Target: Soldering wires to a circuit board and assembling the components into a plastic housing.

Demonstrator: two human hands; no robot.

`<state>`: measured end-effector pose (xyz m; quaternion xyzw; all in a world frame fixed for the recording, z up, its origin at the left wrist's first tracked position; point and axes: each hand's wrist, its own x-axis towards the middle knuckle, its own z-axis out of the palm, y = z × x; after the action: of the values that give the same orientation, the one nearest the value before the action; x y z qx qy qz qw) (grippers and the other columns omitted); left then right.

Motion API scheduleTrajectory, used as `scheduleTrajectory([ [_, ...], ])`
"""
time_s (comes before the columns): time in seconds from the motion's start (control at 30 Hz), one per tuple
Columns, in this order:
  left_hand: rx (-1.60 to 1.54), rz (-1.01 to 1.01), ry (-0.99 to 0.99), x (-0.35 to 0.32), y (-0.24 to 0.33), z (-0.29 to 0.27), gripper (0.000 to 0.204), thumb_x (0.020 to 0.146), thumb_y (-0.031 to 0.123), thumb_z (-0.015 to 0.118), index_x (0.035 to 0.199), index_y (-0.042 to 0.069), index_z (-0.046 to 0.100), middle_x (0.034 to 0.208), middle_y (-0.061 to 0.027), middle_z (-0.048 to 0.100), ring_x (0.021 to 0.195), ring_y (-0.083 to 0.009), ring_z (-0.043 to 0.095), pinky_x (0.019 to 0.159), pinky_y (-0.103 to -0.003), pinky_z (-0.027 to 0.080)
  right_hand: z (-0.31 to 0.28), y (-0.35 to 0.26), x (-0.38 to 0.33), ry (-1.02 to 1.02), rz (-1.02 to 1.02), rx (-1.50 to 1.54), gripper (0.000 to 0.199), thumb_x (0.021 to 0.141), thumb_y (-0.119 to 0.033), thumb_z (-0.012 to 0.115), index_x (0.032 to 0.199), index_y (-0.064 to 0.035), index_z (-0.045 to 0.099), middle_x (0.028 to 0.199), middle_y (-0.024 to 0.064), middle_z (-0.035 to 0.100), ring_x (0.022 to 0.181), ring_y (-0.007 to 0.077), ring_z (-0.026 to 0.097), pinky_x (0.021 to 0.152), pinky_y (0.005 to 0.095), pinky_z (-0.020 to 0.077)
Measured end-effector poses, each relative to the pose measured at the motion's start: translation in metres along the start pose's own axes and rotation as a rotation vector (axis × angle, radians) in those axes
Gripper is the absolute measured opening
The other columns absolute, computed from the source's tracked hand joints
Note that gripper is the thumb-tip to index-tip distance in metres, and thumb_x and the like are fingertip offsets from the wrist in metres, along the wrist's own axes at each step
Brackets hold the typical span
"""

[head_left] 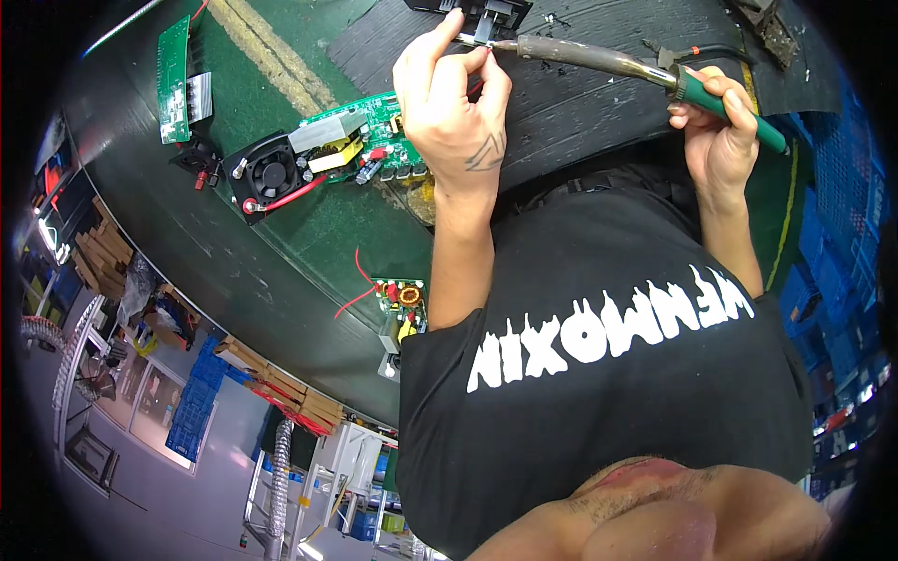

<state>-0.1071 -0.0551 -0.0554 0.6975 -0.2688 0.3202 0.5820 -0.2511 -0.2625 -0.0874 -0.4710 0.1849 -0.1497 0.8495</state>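
My right hand (720, 122) is closed around the green handle (720, 101) of a soldering iron (599, 58), whose metal shaft points left. Its tip reaches a small part on a black panel with sockets (486, 13) at the top edge. My left hand (458, 107) is there too, fingers bent and pinched at the panel's edge beside the tip. What they hold is too small to make out. Just left of that hand lies a green circuit board (383, 112) with a grey heatsink-like block, partly hidden by the hand. A black fan (273, 174) with a red cable sits at its left end.
A black mat (599, 112) covers part of the green bench. Another green board (173, 79) stands at the far left, near a small fan (195, 157). A smaller board (402, 299) with red wires lies by my left arm. Blue crates (842, 215) stand at right.
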Motion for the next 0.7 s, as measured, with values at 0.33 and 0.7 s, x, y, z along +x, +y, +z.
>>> scheduleTrajectory([
  [0.33,0.435,-0.216,-0.414,-0.008,0.011,-0.021,0.012,0.071,-0.004,0.070,0.081,-0.002,0.065,0.104,-0.0184,0.066,0.090,-0.0306,0.062,0.076,-0.035,0.052,0.000,0.000,-0.002,-0.021,-0.035,-0.008,0.027,0.094,-0.020,0.046,0.099,0.0003,0.062,0.107,0.0158,0.059,0.073,0.0234,0.064,0.066,0.0332,0.0542],
  [0.7,0.464,-0.172,-0.421,-0.006,0.013,-0.019,0.012,0.070,-0.004,0.071,0.081,-0.001,0.065,0.104,-0.0182,0.066,0.091,-0.0306,0.062,0.078,-0.035,0.052,0.001,-0.002,-0.001,-0.014,-0.014,0.037,0.027,0.093,-0.021,0.047,0.099,0.0000,0.063,0.109,0.0159,0.060,0.073,0.0234,0.063,0.066,0.0331,0.0537],
])
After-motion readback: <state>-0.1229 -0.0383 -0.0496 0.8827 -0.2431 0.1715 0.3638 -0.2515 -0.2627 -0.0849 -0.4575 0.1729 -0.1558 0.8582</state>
